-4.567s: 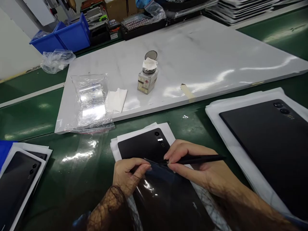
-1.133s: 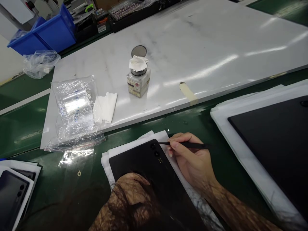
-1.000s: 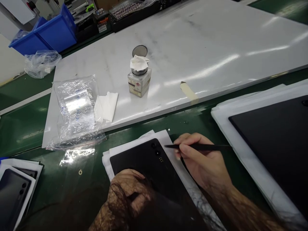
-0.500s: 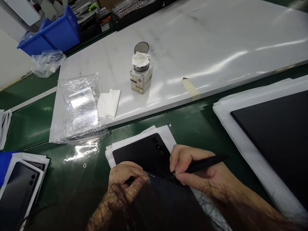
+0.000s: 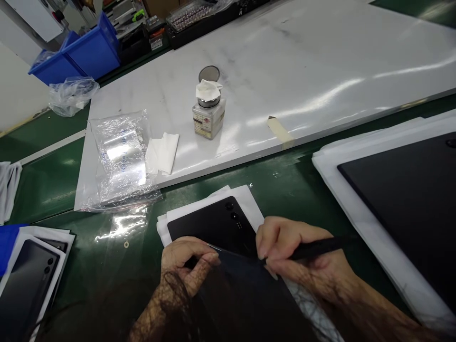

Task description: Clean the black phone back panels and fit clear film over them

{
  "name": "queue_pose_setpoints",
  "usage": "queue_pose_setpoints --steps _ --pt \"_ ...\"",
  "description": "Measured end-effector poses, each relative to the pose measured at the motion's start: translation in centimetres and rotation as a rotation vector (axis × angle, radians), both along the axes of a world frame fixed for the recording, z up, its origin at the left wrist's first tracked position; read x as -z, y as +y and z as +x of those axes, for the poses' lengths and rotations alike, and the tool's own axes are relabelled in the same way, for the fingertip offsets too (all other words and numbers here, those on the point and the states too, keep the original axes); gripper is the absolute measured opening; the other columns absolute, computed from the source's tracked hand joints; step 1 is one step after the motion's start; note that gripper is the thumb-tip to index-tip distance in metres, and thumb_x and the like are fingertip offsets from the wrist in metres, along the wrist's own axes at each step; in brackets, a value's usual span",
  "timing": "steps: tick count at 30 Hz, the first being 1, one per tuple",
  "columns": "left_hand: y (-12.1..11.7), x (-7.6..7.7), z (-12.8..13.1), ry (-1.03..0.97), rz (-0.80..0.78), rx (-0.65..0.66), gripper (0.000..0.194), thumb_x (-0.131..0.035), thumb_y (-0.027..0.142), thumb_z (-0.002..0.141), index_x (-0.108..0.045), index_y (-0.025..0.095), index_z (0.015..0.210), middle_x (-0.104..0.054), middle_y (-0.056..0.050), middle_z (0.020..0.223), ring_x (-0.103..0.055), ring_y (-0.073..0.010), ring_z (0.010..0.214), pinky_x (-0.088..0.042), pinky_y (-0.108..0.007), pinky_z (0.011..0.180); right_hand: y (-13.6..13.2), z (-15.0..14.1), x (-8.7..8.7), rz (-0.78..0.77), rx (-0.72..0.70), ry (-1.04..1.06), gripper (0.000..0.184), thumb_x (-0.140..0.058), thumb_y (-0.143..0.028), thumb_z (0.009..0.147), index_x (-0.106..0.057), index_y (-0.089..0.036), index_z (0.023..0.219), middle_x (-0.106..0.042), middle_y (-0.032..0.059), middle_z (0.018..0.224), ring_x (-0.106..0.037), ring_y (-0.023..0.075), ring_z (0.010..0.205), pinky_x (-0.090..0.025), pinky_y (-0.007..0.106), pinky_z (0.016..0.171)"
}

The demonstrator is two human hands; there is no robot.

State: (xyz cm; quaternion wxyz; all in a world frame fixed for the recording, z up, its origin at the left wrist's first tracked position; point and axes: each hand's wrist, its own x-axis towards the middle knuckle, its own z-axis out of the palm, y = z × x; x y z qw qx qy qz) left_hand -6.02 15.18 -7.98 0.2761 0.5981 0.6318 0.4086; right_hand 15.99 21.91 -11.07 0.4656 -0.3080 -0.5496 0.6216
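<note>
A black tablet [image 5: 199,221], its camera lenses at the upper right corner, lies on white sheets [image 5: 249,197] in front of me. Across its near part is a dark, glossy panel [image 5: 242,294] with a thin bright edge. My left hand [image 5: 188,263] is closed on the panel's left edge, thumb on top. In my right hand [image 5: 297,249] is a slim black pen-like tool [image 5: 320,246], gripped between thumb and fingers. Its tip is at the panel's far edge, mostly hidden by the fingertips. Loose hair blurs the near part of the view.
A bottle [image 5: 209,118] with its lid raised and a tissue on top stands on the white board [image 5: 302,61]. Left of it lie a folded cloth [image 5: 167,154] and a clear plastic bag [image 5: 123,156]. More tablets lie at left [image 5: 30,280] and right [image 5: 402,190]. Blue bins [image 5: 89,52] stand at the back.
My right hand has shifted slightly right and down with the black tool along the panel's edge. The left hand stays nearly in place, its thumb a little higher. The view has shifted slightly.
</note>
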Motion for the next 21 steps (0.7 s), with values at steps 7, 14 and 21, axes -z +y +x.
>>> queue_pose_setpoints --steps 7,14,21 --pt "-0.1 0.9 -0.2 0.137 0.086 0.100 0.012 -0.061 0.031 0.076 -0.067 0.029 0.066 -0.073 0.009 0.056 -0.070 -0.0172 0.065 -0.057 -0.024 0.065 1.6 -1.5 3.6 -0.347 0.269 0.154 0.034 -0.116 -0.043 0.071 -0.085 -0.028 0.070 -0.078 -0.0005 0.069 -0.073 0.0126 0.052 -0.059 0.020 0.048" --pt "0.1 0.6 -0.1 0.168 0.088 0.120 0.013 -0.059 0.031 0.077 -0.067 0.031 0.066 -0.073 0.009 0.057 -0.071 -0.0192 0.065 -0.059 -0.028 0.062 1.3 -1.7 3.8 -0.381 0.289 0.133 0.040 -0.117 -0.047 0.066 -0.083 -0.027 0.068 -0.077 -0.0006 0.068 -0.071 0.0130 0.051 -0.058 0.021 0.046" --pt "0.2 0.7 0.2 0.164 0.111 0.112 0.012 -0.059 0.032 0.077 -0.066 0.030 0.067 -0.072 0.011 0.057 -0.071 -0.0150 0.064 -0.056 -0.021 0.065 1.3 -1.6 4.2 -0.358 0.298 0.118 0.039 -0.116 -0.047 0.069 -0.083 -0.027 0.069 -0.077 -0.0008 0.069 -0.071 0.0127 0.052 -0.058 0.021 0.047"
